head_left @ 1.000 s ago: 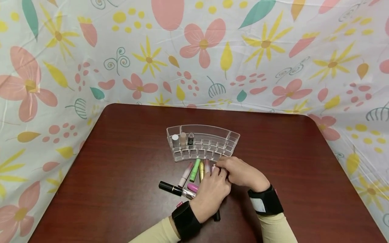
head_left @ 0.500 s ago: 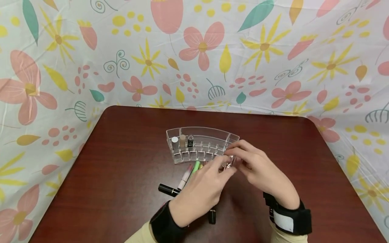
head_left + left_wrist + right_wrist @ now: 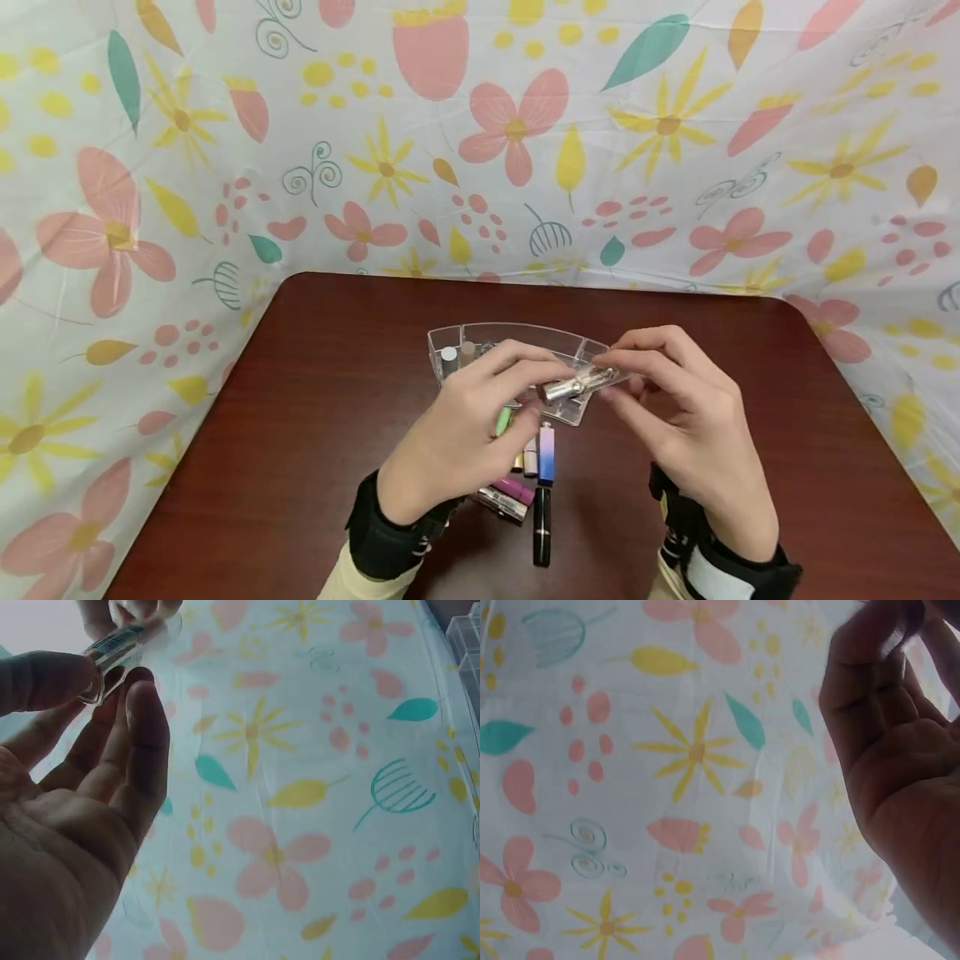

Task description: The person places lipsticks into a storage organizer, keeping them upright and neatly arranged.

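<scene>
A shiny silver lipstick tube [image 3: 573, 388] is held in the air just over the front right of the clear acrylic organizer [image 3: 517, 332]. My left hand [image 3: 465, 425] pinches its left end between thumb and fingers. At its other end, the fingers of my right hand [image 3: 693, 408] grip it. In the left wrist view the tube [image 3: 114, 646] looks glossy and see-through, with a small dark label. The right wrist view shows my right hand [image 3: 907, 742] with curled fingers, the tube mostly out of frame. My left hand covers much of the organizer.
In the organizer's left slots stand a white-capped bottle [image 3: 448, 358] and a beige-capped one [image 3: 467, 353]. On the brown table [image 3: 300, 433] lie a blue-purple lipstick [image 3: 546, 457], a black tube [image 3: 542, 529], a magenta tube [image 3: 516, 489], a silver tube [image 3: 501, 505] and a green tube [image 3: 503, 422].
Both hands have come up from the pile of cosmetics, bringing the silver lipstick tube with them. My right hand has moved right, uncovering the blue-purple lipstick.
</scene>
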`<action>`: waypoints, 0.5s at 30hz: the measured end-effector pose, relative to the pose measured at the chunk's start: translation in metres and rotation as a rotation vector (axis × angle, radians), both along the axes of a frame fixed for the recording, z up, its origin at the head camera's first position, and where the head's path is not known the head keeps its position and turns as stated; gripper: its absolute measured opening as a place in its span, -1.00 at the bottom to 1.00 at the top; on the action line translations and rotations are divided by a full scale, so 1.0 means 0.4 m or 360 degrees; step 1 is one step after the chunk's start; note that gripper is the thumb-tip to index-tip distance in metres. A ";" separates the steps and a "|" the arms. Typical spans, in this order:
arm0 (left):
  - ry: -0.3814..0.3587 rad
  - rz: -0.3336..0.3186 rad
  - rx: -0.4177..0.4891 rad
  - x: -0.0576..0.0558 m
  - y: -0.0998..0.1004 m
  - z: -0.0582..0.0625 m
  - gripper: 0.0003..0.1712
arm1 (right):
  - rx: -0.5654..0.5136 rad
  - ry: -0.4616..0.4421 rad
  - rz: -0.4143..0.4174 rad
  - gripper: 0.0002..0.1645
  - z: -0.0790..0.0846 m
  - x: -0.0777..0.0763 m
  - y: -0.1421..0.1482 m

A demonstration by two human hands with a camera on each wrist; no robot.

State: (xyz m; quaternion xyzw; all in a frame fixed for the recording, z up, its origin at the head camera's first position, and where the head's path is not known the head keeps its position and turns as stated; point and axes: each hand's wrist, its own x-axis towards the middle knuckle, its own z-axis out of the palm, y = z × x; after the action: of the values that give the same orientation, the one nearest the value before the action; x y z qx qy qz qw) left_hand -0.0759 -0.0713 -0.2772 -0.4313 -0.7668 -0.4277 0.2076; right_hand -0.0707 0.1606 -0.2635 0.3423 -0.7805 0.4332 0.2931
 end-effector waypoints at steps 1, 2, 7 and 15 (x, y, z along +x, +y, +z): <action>-0.0020 -0.0015 0.0030 -0.002 -0.009 0.001 -0.59 | -0.0008 0.0012 0.0001 -0.71 0.000 0.001 -0.007; -0.0033 -0.0022 0.0052 -0.004 -0.020 0.000 -0.59 | -0.0008 0.0016 0.0009 -0.75 -0.001 0.001 -0.015; -0.0003 0.0059 0.0095 -0.008 -0.070 -0.006 -0.61 | 0.0018 0.0042 0.0078 -0.76 -0.008 0.004 -0.062; 0.0080 0.0112 0.0214 -0.010 -0.086 0.003 -0.66 | -0.0045 -0.0026 0.0124 -0.67 -0.007 0.008 -0.080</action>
State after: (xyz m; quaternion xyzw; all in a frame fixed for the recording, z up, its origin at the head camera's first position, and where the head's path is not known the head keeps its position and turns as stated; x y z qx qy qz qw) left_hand -0.0798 -0.1057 -0.2762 -0.3998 -0.7455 -0.4598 0.2703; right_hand -0.0677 0.1287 -0.2661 0.3646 -0.7628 0.4581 0.2745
